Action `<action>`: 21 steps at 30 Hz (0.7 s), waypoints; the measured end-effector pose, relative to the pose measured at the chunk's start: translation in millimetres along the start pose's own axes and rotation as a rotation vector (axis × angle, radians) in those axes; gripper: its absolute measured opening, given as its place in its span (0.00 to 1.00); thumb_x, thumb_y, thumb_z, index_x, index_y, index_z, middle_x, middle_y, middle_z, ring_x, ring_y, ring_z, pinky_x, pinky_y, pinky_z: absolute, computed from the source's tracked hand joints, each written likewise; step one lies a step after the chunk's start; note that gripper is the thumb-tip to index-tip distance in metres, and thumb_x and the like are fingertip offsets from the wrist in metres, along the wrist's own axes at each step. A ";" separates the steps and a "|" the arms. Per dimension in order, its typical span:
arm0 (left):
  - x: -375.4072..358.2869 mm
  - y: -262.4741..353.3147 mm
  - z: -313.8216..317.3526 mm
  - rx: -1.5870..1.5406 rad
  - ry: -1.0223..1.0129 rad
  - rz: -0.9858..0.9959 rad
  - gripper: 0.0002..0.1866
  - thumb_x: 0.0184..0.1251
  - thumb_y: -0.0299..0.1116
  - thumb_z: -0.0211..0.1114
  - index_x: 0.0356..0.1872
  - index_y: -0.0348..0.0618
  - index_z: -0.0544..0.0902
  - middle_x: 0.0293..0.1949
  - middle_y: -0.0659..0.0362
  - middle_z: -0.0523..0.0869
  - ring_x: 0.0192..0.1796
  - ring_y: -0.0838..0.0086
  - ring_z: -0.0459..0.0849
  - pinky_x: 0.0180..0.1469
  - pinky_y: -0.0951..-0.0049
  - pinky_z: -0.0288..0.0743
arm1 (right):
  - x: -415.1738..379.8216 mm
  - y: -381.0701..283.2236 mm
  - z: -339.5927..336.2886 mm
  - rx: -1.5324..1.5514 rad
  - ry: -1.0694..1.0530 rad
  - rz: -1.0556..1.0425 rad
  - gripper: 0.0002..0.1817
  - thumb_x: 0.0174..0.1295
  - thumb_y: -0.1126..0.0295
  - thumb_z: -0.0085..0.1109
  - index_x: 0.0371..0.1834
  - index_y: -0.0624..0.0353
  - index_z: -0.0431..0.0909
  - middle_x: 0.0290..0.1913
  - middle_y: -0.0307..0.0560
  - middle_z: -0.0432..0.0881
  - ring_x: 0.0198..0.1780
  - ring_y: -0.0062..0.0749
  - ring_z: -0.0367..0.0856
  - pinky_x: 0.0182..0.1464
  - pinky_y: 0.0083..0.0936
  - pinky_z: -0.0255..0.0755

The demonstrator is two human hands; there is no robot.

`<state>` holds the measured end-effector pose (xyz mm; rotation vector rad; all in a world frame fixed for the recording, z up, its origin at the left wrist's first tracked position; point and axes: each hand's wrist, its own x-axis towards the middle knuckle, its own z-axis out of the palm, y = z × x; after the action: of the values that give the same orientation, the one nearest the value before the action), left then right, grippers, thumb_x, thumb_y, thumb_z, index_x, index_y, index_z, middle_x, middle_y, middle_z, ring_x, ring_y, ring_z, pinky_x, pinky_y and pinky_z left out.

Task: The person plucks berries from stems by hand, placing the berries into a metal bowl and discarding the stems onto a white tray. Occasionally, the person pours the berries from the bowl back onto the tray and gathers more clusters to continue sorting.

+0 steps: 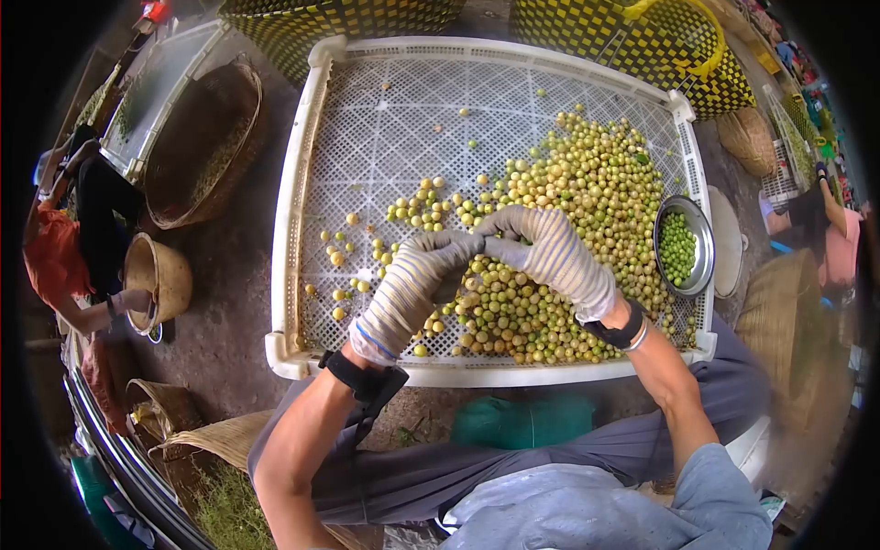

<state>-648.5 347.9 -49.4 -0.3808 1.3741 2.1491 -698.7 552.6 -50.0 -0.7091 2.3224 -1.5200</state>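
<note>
A white perforated plastic tray (302, 183) lies in front of me, holding a heap of small round yellow-green fruits (587, 183) on its right half. My left hand (412, 284) and my right hand (550, 252), both in striped knit gloves, meet fingertip to fingertip over the fruits near the tray's middle. The fingers are pinched together; what they hold is hidden by the gloves. A metal bowl (701, 240) with greener fruits sits at the tray's right edge.
Yellow-black woven baskets (642, 41) stand behind the tray. A round wicker basket (206, 147) and another white tray (165, 82) lie at the left. A person in orange (60, 266) holds a small basket (160, 275) at left; another person (830, 238) sits at right.
</note>
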 end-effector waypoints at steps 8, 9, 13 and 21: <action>24.4 -30.2 -24.8 1.351 0.270 0.517 0.13 0.74 0.39 0.65 0.53 0.45 0.87 0.27 0.52 0.89 0.27 0.63 0.86 0.31 0.61 0.78 | 6.1 27.1 -6.1 0.672 0.056 0.312 0.14 0.73 0.60 0.63 0.52 0.58 0.83 0.31 0.32 0.81 0.26 0.12 0.70 0.26 0.11 0.63; 24.4 -25.7 -26.2 1.551 0.279 0.543 0.12 0.74 0.39 0.63 0.52 0.49 0.87 0.25 0.52 0.87 0.27 0.54 0.86 0.30 0.55 0.78 | 15.9 29.2 -9.3 0.549 0.044 0.285 0.15 0.72 0.59 0.63 0.52 0.57 0.84 0.31 0.32 0.81 0.26 0.12 0.70 0.27 0.11 0.64; 14.1 -18.9 -49.6 1.798 0.459 0.505 0.05 0.69 0.36 0.63 0.40 0.51 0.84 0.25 0.53 0.86 0.27 0.56 0.86 0.28 0.53 0.75 | 47.4 62.3 3.1 -0.289 0.031 0.041 0.14 0.69 0.59 0.64 0.42 0.60 0.86 0.32 0.41 0.87 0.31 0.26 0.82 0.33 0.32 0.76; 27.0 -0.6 -79.2 1.439 0.621 0.463 0.09 0.68 0.39 0.71 0.44 0.49 0.91 0.29 0.54 0.91 0.27 0.64 0.89 0.35 0.66 0.82 | 71.3 61.5 20.7 -0.982 -0.159 -0.092 0.09 0.66 0.63 0.65 0.36 0.58 0.85 0.25 0.50 0.84 0.27 0.44 0.82 0.33 0.41 0.78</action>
<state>-674.4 285.0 -98.1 -0.1115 3.1005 0.7585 -764.1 518.2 -112.0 -1.0872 2.8459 -0.2160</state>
